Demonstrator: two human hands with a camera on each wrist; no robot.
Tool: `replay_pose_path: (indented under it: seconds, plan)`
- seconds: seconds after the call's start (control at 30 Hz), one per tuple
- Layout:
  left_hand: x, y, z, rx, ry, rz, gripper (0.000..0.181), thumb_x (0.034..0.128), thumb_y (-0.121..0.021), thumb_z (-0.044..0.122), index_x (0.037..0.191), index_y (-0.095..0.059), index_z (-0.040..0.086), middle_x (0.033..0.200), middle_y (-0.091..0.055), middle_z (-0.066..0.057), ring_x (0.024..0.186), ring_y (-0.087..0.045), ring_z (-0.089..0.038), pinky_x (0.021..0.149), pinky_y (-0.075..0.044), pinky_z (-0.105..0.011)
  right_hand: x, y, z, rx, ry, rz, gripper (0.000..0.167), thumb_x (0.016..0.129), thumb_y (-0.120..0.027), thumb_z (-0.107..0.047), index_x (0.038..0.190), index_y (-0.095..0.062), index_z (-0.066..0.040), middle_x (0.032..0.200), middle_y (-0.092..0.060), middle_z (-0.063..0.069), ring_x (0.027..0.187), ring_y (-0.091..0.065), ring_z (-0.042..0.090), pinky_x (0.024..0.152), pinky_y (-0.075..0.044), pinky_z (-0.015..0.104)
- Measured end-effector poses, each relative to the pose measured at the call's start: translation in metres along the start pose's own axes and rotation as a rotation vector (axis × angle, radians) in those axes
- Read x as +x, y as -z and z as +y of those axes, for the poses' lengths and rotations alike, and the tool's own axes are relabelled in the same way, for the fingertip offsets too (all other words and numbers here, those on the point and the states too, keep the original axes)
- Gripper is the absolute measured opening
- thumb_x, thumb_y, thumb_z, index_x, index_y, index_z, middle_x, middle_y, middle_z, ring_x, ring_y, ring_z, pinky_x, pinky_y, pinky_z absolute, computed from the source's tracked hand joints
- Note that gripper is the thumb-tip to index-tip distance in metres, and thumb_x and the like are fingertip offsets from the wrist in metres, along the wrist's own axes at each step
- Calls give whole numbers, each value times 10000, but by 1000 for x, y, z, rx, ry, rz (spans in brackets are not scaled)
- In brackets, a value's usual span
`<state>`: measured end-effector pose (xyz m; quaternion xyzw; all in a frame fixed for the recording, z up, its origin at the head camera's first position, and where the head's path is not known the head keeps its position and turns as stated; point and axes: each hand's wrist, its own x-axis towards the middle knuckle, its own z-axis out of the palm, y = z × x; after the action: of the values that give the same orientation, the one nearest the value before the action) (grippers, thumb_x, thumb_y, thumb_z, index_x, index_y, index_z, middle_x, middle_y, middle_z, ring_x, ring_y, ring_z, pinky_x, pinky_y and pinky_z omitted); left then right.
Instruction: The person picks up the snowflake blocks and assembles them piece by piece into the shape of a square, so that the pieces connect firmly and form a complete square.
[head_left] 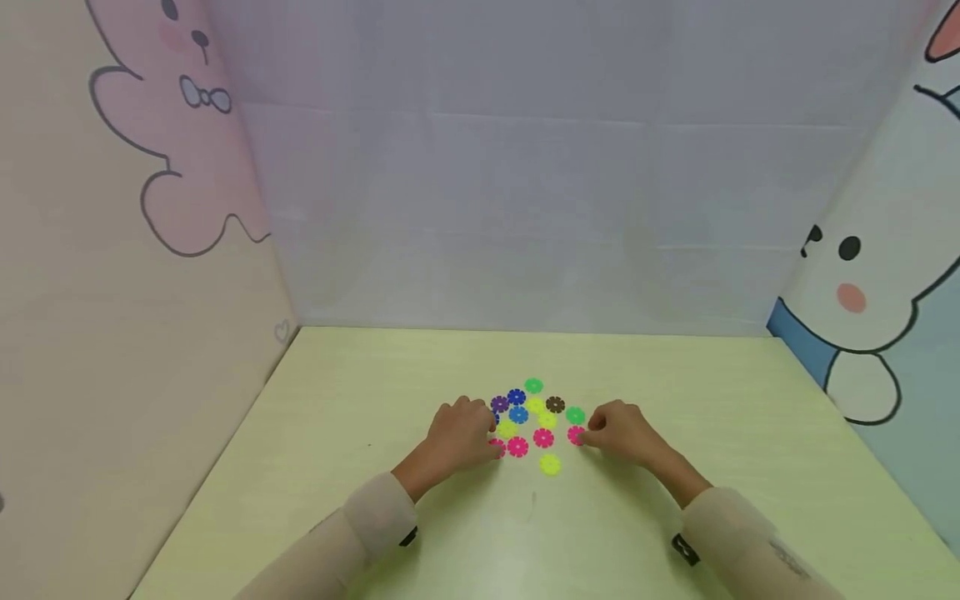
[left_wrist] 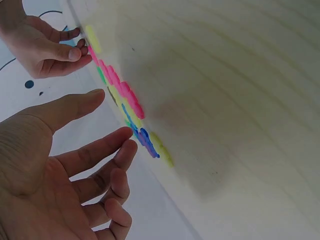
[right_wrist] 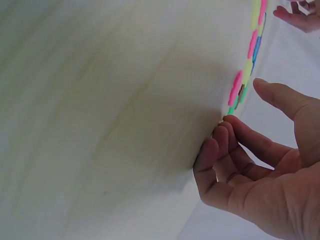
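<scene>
Small notched plastic discs lie flat in a loose cluster on the table. My left hand (head_left: pixel 462 435) is at the cluster's left side, partly covering a pink disc (head_left: pixel 498 448) and a dark blue one. Its thumb and forefinger stand apart in the left wrist view, with nothing between them. On the right side, my right hand (head_left: pixel 621 429) has its fingertips beside another pink disc (head_left: pixel 576 435), below a green disc (head_left: pixel 575 415). The right wrist view shows that thumb (right_wrist: pixel 272 95) apart from the bent fingers, nothing held. Whether the fingertips touch the discs, I cannot tell.
Between the hands are a brown disc (head_left: pixel 555 404), a blue disc (head_left: pixel 518 414), a purple disc (head_left: pixel 499 404) and several yellow and pink ones. One yellow disc (head_left: pixel 550 464) lies nearest me. The pale table (head_left: pixel 360 375) meets a white cloth backdrop (head_left: pixel 480 217) and printed side panels.
</scene>
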<state>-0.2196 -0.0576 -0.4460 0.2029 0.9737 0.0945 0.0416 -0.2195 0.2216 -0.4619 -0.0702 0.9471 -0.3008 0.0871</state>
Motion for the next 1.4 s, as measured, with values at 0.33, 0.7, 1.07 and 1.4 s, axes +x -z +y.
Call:
replay_pose_path:
  seconds: [0.33,0.7,1.07,1.4]
  plan:
    - [0,-5,-1,6,31,-10,320,794,-866,314,623,-643,161,572,-493,40,620,-444,-135,579,-347,-292,8,-16,-15,-69,-46,45,295,830,-859,-229,891,-731,30,898,-730,110,758,-602,190,664,-519,309]
    - [2,-8,5,42,10,-4,274,795,-865,237,665,-638,155,612,-513,40,613,-446,-144,606,-336,-302,8,-5,-11,-42,-55,-41,226,818,-863,-171,853,-719,-1,845,-709,73,748,-585,183,645,-490,295]
    - [5,-3,-1,-187,51,-122,219,790,-877,220,838,-680,138,738,-603,24,717,-543,-164,674,-454,-317,6,13,4,202,-57,-127,106,868,-779,-131,806,-746,-52,747,-645,18,692,-492,151,606,-413,272]
    - [-1,14,-1,-463,-104,32,61,875,-818,131,858,-761,119,797,-729,43,704,-625,-85,638,-527,-218,-26,26,-5,523,-51,-87,192,995,-670,-161,962,-760,5,853,-718,65,829,-630,209,798,-553,381]
